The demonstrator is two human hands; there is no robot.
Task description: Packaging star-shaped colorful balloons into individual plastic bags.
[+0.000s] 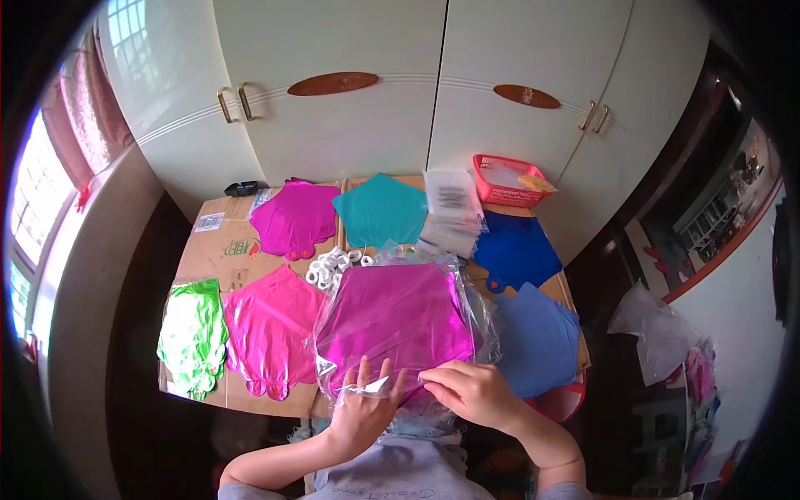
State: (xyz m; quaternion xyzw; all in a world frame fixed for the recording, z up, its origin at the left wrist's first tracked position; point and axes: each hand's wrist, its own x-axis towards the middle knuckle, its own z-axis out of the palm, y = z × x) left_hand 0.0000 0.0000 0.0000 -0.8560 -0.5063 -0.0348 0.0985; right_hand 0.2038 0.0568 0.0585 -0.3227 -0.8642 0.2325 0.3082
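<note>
We note the bag (396,312) straight ahead, the grip of our right hand (479,396) pinching its near edge rightward, our left hand (363,414) spread loose nearer its middle.

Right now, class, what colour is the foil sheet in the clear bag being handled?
The foil sheet is purplish magenta, clearest in the head view.
</note>
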